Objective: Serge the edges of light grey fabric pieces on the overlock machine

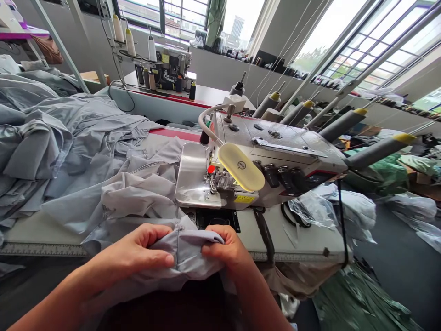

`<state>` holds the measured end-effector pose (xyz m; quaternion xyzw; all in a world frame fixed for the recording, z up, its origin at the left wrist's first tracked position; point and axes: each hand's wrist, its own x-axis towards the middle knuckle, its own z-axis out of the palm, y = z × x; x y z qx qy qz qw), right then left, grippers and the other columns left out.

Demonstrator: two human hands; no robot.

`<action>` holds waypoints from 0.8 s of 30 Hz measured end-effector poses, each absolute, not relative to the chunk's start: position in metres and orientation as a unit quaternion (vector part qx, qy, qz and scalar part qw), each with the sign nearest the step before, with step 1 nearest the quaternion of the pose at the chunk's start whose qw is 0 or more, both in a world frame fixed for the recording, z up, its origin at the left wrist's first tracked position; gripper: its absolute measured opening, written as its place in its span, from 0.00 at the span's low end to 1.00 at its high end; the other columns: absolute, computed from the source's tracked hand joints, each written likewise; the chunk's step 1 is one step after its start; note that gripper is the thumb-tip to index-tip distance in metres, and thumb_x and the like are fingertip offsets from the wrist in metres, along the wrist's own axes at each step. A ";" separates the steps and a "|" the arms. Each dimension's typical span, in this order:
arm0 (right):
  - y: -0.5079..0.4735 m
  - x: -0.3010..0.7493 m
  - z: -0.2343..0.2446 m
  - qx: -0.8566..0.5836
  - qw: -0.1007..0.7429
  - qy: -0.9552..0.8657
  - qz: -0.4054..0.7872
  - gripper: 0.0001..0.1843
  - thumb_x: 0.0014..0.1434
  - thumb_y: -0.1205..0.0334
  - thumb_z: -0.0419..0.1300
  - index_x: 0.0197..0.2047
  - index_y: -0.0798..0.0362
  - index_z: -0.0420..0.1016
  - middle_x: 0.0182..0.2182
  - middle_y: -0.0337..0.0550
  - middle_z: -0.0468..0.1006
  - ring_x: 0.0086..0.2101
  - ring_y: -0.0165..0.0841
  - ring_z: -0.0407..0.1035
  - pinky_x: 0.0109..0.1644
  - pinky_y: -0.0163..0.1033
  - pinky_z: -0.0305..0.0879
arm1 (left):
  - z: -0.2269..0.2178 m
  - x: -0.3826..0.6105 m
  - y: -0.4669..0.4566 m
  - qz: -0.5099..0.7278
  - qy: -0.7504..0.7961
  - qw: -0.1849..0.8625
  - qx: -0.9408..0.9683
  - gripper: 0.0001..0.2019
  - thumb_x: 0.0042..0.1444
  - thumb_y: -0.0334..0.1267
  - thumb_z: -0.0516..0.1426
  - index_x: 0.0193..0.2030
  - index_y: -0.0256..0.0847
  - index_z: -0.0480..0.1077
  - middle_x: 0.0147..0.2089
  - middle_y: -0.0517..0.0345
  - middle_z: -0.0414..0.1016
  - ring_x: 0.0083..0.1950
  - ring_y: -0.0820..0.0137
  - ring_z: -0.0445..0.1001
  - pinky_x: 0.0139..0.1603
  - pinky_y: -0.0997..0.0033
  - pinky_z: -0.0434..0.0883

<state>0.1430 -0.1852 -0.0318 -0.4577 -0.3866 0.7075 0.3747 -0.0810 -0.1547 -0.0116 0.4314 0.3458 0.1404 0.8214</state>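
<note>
Both hands grip one piece of grey fabric (188,255) at the table's front edge. My left hand (144,248) pinches it beside a stitched seam, thumb on top. My right hand (225,246) closes on a folded edge of the same piece, thumb against fingers. Just beyond stands an overlock sewing machine (237,133), with a shiny metal plate (193,172) on its left side and a pale yellow lamp (241,166) over the needle area. More of the grey cloth lies on the table left of the machine; where the held piece joins it I cannot tell.
A large heap of grey garments (86,124) covers the table's left side. Thread cones (303,112) stand behind the machine. Another sewing machine (172,69) sits farther back. Clear plastic bags (315,207) lie at right, and a measuring tape (44,249) runs along the front edge.
</note>
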 end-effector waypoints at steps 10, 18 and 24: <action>-0.188 0.145 -0.010 -0.445 0.335 -0.523 0.645 0.14 0.48 0.54 0.64 0.28 0.54 0.64 0.25 0.34 0.61 0.27 0.27 0.52 0.28 0.31 0.48 | -0.006 -0.069 -0.161 0.143 0.374 0.778 0.485 0.18 0.53 0.51 0.60 0.40 0.38 0.73 0.33 0.57 0.68 0.32 0.74 0.62 0.31 0.81 0.61; -0.196 0.128 -0.001 -0.493 0.304 -0.457 0.675 0.11 0.47 0.58 0.64 0.29 0.57 0.70 0.23 0.35 0.64 0.25 0.26 0.55 0.27 0.31 0.50 | -0.005 -0.063 -0.165 0.176 0.395 0.690 0.580 0.19 0.55 0.55 0.57 0.32 0.38 0.71 0.30 0.59 0.63 0.31 0.74 0.58 0.30 0.81 0.62; -0.197 0.120 -0.007 -0.516 0.339 -0.475 0.628 0.04 0.47 0.63 0.55 0.25 0.55 0.66 0.21 0.34 0.58 0.24 0.25 0.50 0.24 0.31 0.46 | -0.004 -0.056 -0.169 0.215 0.405 0.663 0.592 0.18 0.56 0.53 0.56 0.32 0.37 0.70 0.28 0.59 0.61 0.28 0.76 0.55 0.26 0.81 0.60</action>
